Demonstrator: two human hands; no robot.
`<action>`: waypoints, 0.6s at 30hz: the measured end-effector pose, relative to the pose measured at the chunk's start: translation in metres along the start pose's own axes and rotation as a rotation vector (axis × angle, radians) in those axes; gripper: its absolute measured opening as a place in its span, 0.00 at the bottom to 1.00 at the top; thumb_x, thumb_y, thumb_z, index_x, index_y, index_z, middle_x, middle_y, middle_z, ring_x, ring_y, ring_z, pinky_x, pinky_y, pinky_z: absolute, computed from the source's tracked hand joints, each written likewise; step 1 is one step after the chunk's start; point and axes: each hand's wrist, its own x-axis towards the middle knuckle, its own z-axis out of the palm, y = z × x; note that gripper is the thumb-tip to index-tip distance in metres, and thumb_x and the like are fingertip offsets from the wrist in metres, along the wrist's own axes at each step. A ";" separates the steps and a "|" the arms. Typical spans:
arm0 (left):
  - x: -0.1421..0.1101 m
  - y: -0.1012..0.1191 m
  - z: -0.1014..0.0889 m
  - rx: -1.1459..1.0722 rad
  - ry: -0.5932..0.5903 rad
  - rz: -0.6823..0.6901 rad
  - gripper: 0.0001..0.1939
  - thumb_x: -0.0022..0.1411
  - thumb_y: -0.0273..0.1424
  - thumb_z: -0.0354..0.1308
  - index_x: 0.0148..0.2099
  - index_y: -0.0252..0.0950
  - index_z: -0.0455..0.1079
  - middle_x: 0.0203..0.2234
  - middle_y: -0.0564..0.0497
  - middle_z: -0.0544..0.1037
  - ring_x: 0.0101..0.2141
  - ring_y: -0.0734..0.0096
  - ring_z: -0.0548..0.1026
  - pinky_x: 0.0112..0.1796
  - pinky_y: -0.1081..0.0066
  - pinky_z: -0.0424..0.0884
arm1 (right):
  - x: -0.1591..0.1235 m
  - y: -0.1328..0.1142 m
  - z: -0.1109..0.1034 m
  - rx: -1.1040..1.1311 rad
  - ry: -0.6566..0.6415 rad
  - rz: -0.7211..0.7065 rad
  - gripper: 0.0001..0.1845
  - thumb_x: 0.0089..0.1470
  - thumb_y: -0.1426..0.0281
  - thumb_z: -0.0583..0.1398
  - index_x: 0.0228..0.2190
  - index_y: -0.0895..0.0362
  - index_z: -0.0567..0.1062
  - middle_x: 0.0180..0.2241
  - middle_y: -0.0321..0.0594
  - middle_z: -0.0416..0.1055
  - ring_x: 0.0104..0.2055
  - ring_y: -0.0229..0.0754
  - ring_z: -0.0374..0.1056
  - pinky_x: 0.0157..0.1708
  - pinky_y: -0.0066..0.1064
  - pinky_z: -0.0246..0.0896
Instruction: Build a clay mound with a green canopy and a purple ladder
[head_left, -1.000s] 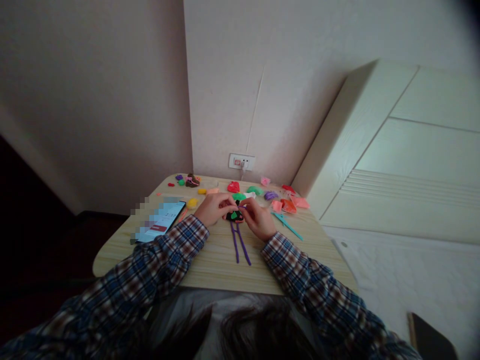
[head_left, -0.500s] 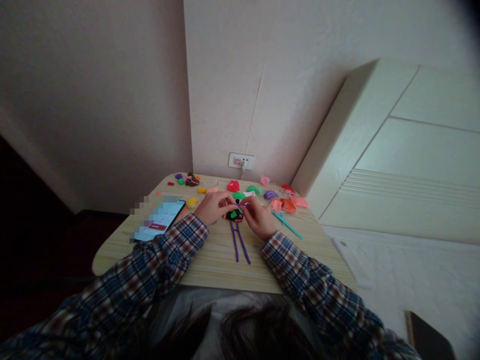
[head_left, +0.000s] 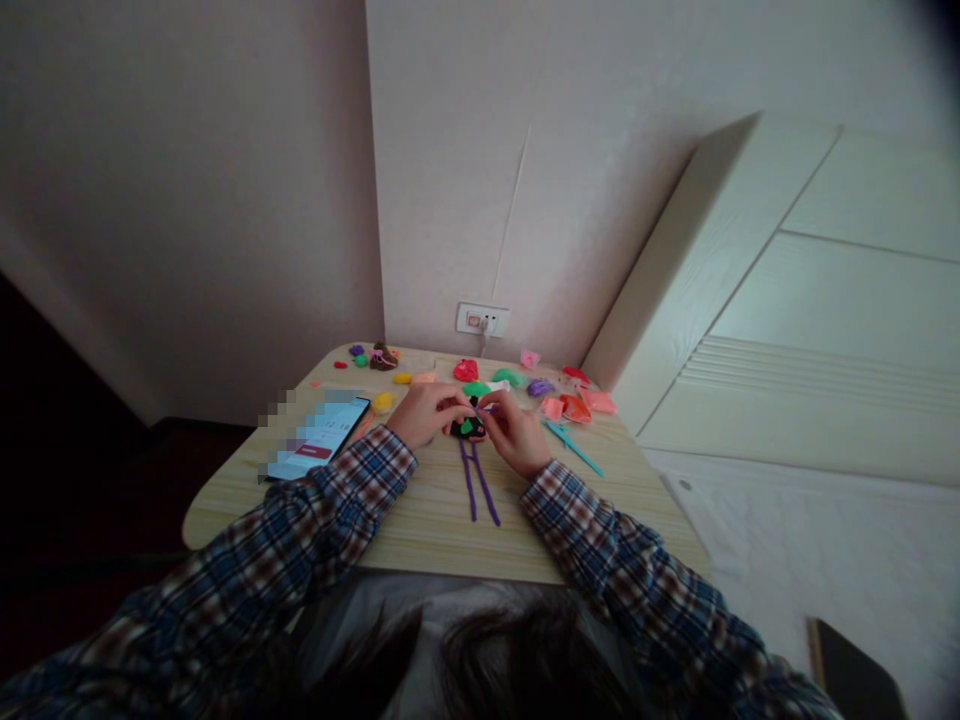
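Note:
On the wooden table [head_left: 420, 520], my left hand [head_left: 430, 413] and my right hand [head_left: 514, 436] meet over a small black clay figure [head_left: 469, 427] with green patches. Both hands pinch a thin purple clay strip [head_left: 483, 409] stretched between their fingertips just above the figure. Two long purple clay strips [head_left: 477, 482] trail from under the figure toward me. Both sleeves are plaid.
A lit phone [head_left: 319, 438] lies left of my hands. Clay lumps in red [head_left: 466, 370], green [head_left: 508, 378], purple [head_left: 540, 387], yellow [head_left: 383, 402] and orange [head_left: 576, 409] crowd the far edge. A teal tool [head_left: 574, 448] lies at the right. A wall socket [head_left: 484, 321] and a white bed [head_left: 810, 560] are nearby.
The hands stay over the black figure, fingertips shifting slightly as they work the thin purple strip. The view has drifted a little.

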 end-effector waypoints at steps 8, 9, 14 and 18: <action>0.000 0.001 0.000 -0.040 -0.012 -0.009 0.08 0.56 0.32 0.57 0.29 0.31 0.71 0.18 0.55 0.71 0.15 0.80 0.67 0.17 0.80 0.62 | 0.000 -0.003 -0.001 0.011 -0.016 0.002 0.08 0.59 0.64 0.51 0.36 0.55 0.65 0.19 0.31 0.69 0.18 0.33 0.63 0.19 0.23 0.52; 0.000 0.001 0.000 -0.033 -0.010 -0.008 0.09 0.57 0.32 0.57 0.29 0.31 0.71 0.18 0.54 0.71 0.15 0.80 0.67 0.17 0.80 0.62 | 0.000 -0.003 -0.001 0.003 -0.013 0.002 0.07 0.59 0.64 0.51 0.36 0.55 0.65 0.19 0.31 0.68 0.17 0.33 0.62 0.19 0.23 0.52; 0.000 0.003 -0.001 0.038 -0.009 0.013 0.08 0.56 0.32 0.59 0.33 0.31 0.72 0.17 0.55 0.70 0.15 0.79 0.68 0.18 0.80 0.62 | 0.000 -0.001 -0.001 -0.008 0.012 -0.010 0.07 0.59 0.65 0.51 0.36 0.55 0.65 0.20 0.32 0.69 0.17 0.33 0.61 0.18 0.24 0.51; 0.000 0.005 -0.001 0.034 0.010 0.013 0.07 0.54 0.31 0.60 0.33 0.32 0.71 0.19 0.55 0.71 0.16 0.79 0.69 0.18 0.80 0.63 | 0.000 0.001 0.000 -0.010 0.020 -0.004 0.07 0.59 0.64 0.51 0.36 0.54 0.65 0.20 0.32 0.69 0.17 0.34 0.61 0.18 0.24 0.51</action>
